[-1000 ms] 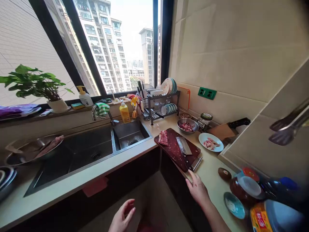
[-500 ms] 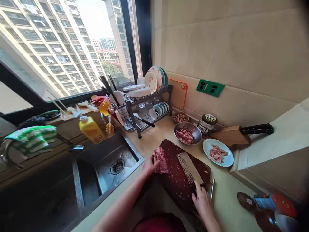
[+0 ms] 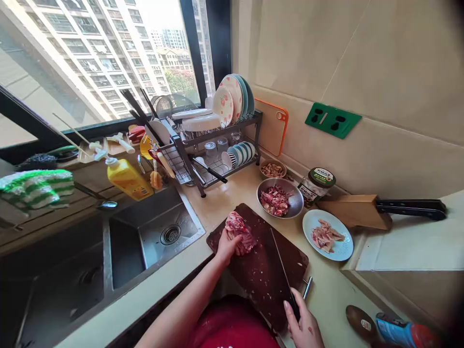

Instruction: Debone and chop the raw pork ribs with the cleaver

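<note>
On a dark brown cutting board point(image 3: 253, 275) lies a chunk of raw red meat point(image 3: 245, 240). My left hand point(image 3: 229, 245) grips its left side, fingers over the far edge and thumb on top. My right hand point(image 3: 302, 319) is wrapped round the black handle of a cleaver point(image 3: 281, 261). Its blade stands nearly edge-on above the board, pointing away from me, to the right of the meat and apart from it. Small meat scraps dot the board.
Beyond the board stand a metal bowl of cut meat point(image 3: 300, 205), a smaller bowl of brown pieces point(image 3: 272, 169) and a pale plate with meat strips point(image 3: 344, 249). A sink point(image 3: 145, 241) lies left, a dish rack point(image 3: 203, 186) behind. A sheathed knife point(image 3: 409, 208) rests at right.
The cleaver has turned from lying flat-side up to nearly edge-on. My left hand has shifted its hold, with the thumb now across the meat. The whole view has tilted slightly.
</note>
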Action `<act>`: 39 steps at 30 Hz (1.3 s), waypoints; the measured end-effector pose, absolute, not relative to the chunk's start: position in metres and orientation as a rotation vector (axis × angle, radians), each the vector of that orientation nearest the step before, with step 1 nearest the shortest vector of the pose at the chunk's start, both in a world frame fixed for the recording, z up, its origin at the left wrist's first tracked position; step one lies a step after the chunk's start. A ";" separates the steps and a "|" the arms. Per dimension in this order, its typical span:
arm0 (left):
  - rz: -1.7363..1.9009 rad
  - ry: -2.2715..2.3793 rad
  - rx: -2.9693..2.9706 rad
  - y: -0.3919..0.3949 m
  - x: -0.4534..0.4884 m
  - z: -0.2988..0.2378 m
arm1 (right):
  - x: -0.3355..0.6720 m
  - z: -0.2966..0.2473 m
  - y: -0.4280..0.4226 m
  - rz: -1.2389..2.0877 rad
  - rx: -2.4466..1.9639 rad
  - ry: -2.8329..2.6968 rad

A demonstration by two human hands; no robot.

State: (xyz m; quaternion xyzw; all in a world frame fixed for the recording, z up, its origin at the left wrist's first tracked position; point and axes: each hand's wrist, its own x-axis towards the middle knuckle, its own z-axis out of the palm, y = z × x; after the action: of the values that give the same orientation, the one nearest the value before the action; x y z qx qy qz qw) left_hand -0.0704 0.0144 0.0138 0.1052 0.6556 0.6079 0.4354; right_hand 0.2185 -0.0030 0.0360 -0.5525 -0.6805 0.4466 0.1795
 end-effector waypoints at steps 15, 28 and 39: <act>1.384 1.314 -0.122 -0.005 -0.071 0.026 | 0.218 0.012 0.022 0.921 -1.121 -2.411; 1.118 1.906 0.691 -0.003 -0.073 0.027 | 0.217 0.040 -0.007 0.890 -1.274 -2.478; 0.895 1.500 0.414 -0.018 -0.090 0.041 | 0.222 0.018 -0.024 0.718 -1.315 -2.431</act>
State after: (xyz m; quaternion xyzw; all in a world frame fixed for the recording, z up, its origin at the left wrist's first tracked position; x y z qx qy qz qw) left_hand -0.0899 -0.0183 0.0411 0.1805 0.6532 0.3897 0.6236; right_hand 0.2223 -0.0237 0.0182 -0.4559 -0.8425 0.2490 0.1426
